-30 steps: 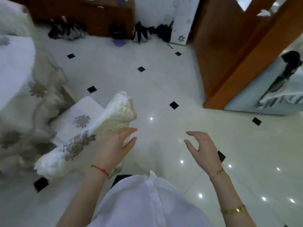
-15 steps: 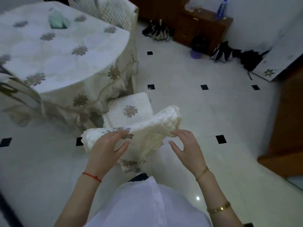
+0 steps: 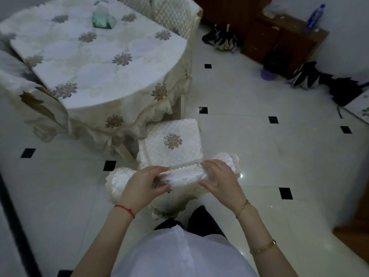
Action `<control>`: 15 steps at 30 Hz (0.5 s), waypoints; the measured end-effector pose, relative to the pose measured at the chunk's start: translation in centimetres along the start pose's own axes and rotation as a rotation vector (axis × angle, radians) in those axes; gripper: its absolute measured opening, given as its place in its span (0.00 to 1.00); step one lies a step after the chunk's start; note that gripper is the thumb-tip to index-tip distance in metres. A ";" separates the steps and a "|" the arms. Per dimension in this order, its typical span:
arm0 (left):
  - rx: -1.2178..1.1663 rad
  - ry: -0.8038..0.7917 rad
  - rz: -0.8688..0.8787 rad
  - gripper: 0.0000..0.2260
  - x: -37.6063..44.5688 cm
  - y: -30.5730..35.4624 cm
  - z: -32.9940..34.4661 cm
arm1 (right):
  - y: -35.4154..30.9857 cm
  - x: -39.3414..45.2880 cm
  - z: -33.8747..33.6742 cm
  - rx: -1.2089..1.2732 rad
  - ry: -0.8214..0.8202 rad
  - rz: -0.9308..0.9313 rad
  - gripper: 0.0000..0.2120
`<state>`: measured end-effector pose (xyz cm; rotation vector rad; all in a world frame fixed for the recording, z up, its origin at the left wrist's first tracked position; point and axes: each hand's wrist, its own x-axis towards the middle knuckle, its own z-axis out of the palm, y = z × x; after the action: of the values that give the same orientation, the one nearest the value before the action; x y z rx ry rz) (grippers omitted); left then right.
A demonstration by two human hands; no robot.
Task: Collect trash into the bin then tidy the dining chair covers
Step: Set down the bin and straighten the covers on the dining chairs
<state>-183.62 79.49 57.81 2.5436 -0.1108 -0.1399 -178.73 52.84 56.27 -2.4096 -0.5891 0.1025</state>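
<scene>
A white quilted chair cover [image 3: 116,181] with a floral patch lies over the top of a chair back just in front of me. My left hand [image 3: 142,186] grips its left part, thumb and fingers curled round the fabric. My right hand [image 3: 218,179] grips the right part the same way. The chair's seat [image 3: 171,140], covered in matching quilted cloth with a flower motif, sits beyond my hands, tucked at the table's edge.
A round table with an embroidered cloth [image 3: 95,62] fills the upper left, a green tissue box [image 3: 102,19] on it. Another covered chair [image 3: 171,15] stands behind it. Umbrellas [image 3: 221,40], a wooden cabinet [image 3: 283,39] and a blue bottle [image 3: 314,18] line the far wall.
My view swung left from the open floor to the table. My right hand came in and took hold of the cover, which now lies level across the chair back between both hands.
</scene>
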 end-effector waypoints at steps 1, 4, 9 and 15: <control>-0.004 -0.026 -0.028 0.23 0.3 -0.1 0.1 | 0.5 0.5 0.0 -0.001 -0.040 -0.020 0.27; -0.040 -0.058 -0.071 0.29 0.9 -0.2 0.1 | 2.2 2.0 -0.5 0.005 -0.175 -0.078 0.28; -0.106 -0.044 -0.138 0.32 0.9 -0.4 0.4 | 3.7 4.2 -0.3 0.033 -0.319 -0.196 0.30; -0.099 0.007 -0.208 0.30 0.3 0.3 1.4 | 4.6 5.3 0.3 0.084 -0.356 -0.265 0.28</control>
<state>-183.52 78.47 56.80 2.4510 0.1598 -0.2117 -172.24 52.22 53.58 -2.2222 -1.0387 0.4392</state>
